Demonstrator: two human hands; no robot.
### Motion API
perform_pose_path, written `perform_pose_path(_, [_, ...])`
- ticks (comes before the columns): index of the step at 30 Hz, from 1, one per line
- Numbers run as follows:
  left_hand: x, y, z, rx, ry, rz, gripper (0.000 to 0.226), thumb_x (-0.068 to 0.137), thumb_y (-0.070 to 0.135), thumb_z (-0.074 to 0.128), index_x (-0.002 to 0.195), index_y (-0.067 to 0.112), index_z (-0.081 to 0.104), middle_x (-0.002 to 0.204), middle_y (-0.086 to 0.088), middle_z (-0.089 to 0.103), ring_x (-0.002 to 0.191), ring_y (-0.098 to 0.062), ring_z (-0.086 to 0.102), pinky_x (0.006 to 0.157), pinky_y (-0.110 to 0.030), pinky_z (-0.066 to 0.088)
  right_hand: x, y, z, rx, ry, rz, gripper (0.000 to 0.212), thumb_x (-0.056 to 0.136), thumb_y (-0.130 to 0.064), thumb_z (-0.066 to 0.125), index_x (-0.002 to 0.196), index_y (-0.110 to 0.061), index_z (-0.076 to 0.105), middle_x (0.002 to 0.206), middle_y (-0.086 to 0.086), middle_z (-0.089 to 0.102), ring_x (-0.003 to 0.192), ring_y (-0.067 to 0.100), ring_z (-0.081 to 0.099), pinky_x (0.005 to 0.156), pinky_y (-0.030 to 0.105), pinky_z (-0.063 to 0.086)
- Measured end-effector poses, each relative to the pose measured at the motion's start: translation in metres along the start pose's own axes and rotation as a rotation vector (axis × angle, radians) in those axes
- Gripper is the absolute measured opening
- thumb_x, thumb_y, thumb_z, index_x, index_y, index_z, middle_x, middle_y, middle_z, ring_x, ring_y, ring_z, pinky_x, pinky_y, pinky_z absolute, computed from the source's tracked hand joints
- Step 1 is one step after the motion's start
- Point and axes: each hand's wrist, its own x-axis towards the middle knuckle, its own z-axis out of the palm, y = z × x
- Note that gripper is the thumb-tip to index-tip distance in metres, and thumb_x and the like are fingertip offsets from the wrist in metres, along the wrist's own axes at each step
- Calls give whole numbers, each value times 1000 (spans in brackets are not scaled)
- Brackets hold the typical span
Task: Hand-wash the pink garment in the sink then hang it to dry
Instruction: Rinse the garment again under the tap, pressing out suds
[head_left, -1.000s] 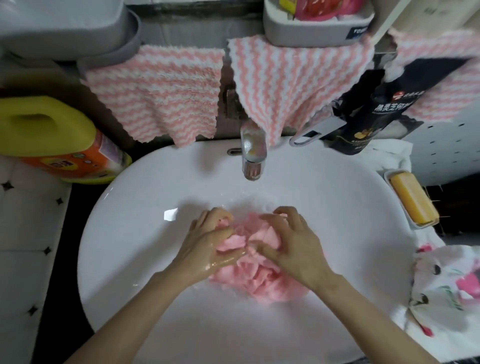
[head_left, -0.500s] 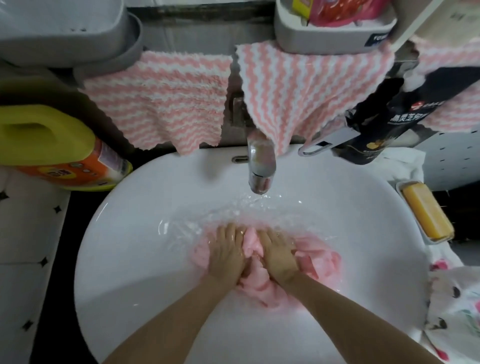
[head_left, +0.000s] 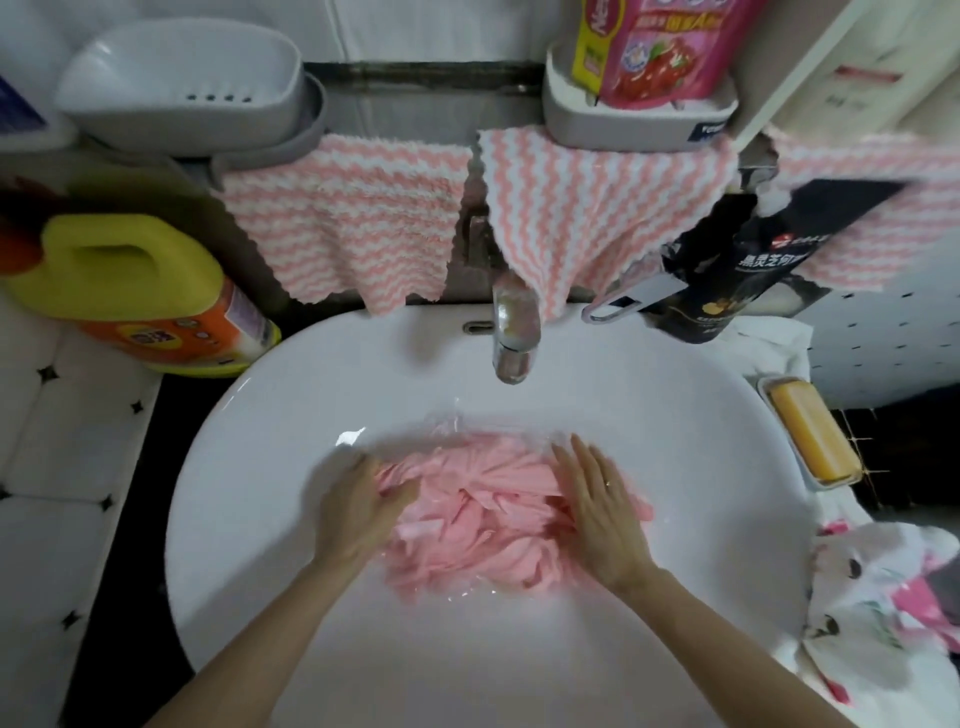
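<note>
Dim, soft overhead light; a small glare patch on the wet sink (head_left: 349, 435). Corners fall dark, wide-angle curvature bends the edges, and fine detail is slightly blurred.

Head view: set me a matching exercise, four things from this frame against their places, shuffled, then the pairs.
1. crumpled pink cloth garment
2. yellow rectangular soap bar
3. yellow plastic detergent jug
4. pink-and-white striped fluffy cloth

A. left of the white ceramic sink
B. hanging above the sink's back rim
C. in the sink's water
D. in a small white dish right of the sink

Pairs: 1-C, 2-D, 3-A, 4-B.
</note>
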Motion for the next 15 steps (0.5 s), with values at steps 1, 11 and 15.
perform_pose_path(1, [-3,-7,-6,24,53,-16,28,84,33,65,70,10,55,78,-8,58,83,-34,61,63,-29,29,-1,3,-4,-62,46,39,98,66,-25,73,148,-16,20,150,17,34,135,40,36,115,54,18])
perform_pose_path(11, [-6,9,-8,681,-34,605,134,36,78,68,147,16,26,153,-20,24,144,-34,-1,111,-48,-22,4,-44,-25,144,-54,-6,85,75,-49,45,144,-43,-5,160,5,1,146,34,-4,113,64,-1])
perform_pose_path(15, [-14,16,31,723,-366,382,130,54,78,65,150,17,3,158,-11,-4,145,-36,4,113,-53,-4,22,-60,-8,-16,-297,140,108,76,-48,67,146,-42,-15,160,2,-4,145,31,6,112,59,12])
